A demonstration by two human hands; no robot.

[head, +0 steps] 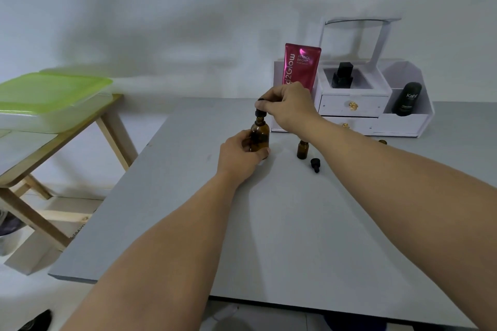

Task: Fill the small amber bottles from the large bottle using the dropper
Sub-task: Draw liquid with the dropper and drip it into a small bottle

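Right now your left hand [240,152] is wrapped around the lower body of the large amber bottle [260,135], which stands upright on the grey table [282,223] near its far side. Your right hand [289,106] sits above it, fingers pinched on the black dropper [260,111] at the bottle's neck; the dropper's collar looks just clear of the mouth. To the right of the large bottle, one small amber bottle [302,149] stands open and upright, with a loose black cap [315,164] lying just near and right of it. Another small amber piece [383,142] peeks out past your right forearm. Farther back stands a white organiser [355,107] with a pink tube [302,67].
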